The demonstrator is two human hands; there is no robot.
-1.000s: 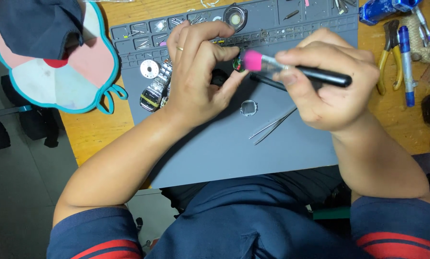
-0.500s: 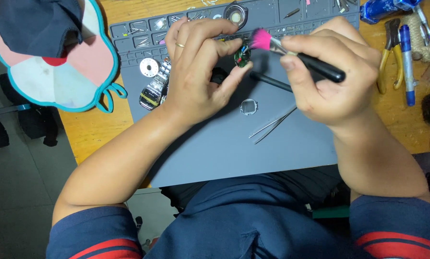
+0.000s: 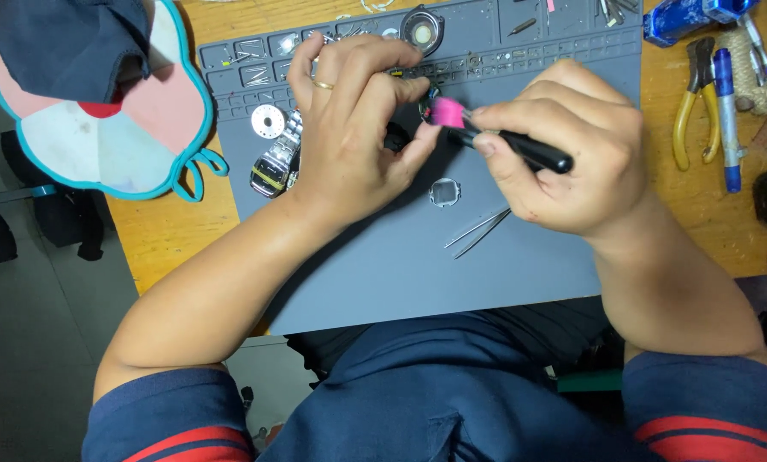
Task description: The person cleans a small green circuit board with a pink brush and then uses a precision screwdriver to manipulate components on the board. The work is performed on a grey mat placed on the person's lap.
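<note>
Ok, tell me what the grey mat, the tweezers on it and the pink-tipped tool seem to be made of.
Grey mat: looks like soft silicone or rubber, matte, with moulded compartments along its far edge.
Tweezers: bright, thin and reflective, most likely steel.
Pink-tipped tool, held in the right hand: glossy black handle, probably plastic; the pink tip looks dull and soft, perhaps rubber or putty, though that stays uncertain.
</note>
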